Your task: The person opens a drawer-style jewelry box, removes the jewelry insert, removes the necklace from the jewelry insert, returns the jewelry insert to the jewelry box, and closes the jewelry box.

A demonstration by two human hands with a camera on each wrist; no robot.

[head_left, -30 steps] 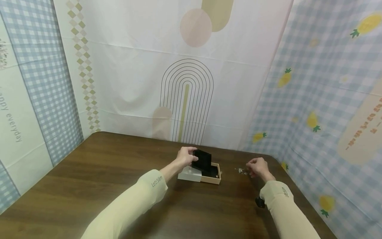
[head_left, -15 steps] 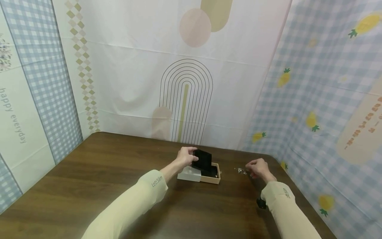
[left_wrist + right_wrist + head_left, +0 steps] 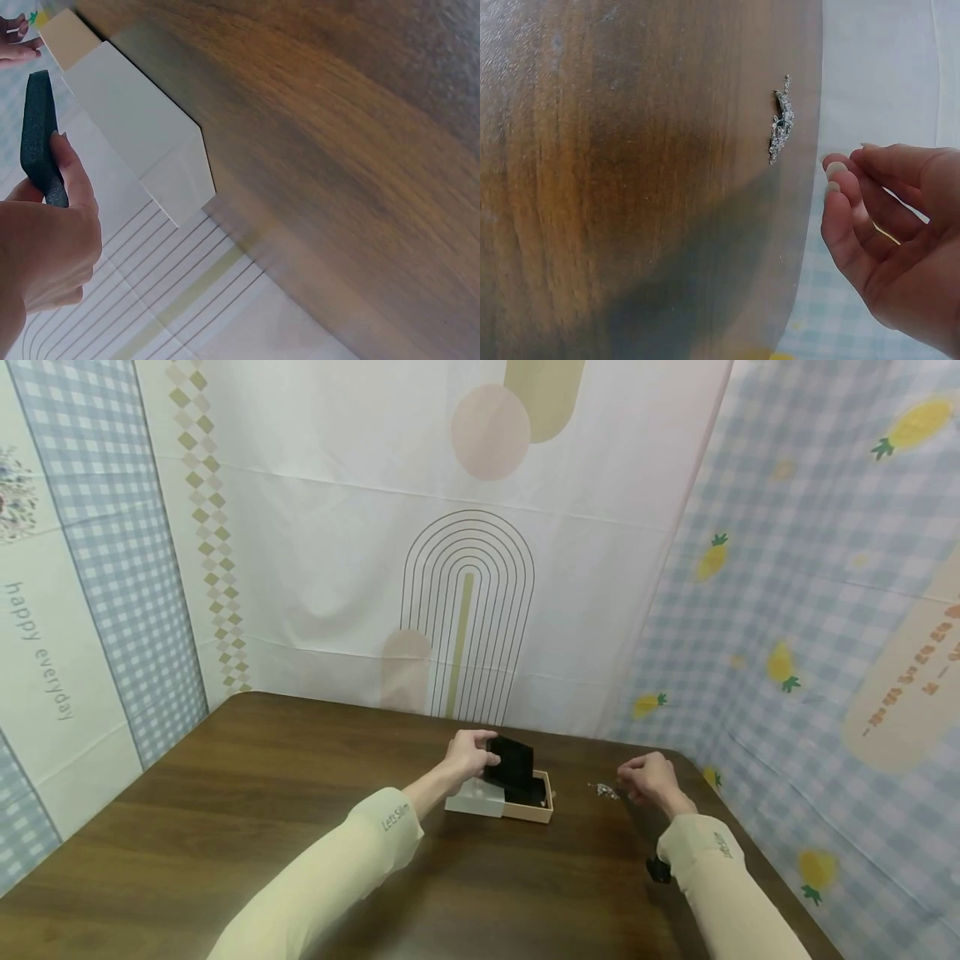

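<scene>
My left hand (image 3: 467, 754) pinches a black foam pad (image 3: 512, 764) by its left edge, tilted up over a drawer-style box. The left wrist view shows thumb and fingers on opposite faces of the pad (image 3: 37, 127). Below, the tan tray (image 3: 528, 812) is partly pulled out of its white sleeve (image 3: 475, 799), with black lining inside. Right of the box, a silver chain (image 3: 606, 791) lies bunched on the table. My right hand (image 3: 651, 778) hovers beside it, fingers loosely curled. In the right wrist view nothing shows between the fingertips, and a gap separates them from the chain (image 3: 781, 124).
The brown wooden table (image 3: 315, 827) has rounded far corners. Behind it hangs a white patterned cloth (image 3: 322, 568), and a blue checked cloth (image 3: 787, 568) runs along the right side. A small black device (image 3: 658, 869) sits at my right wrist.
</scene>
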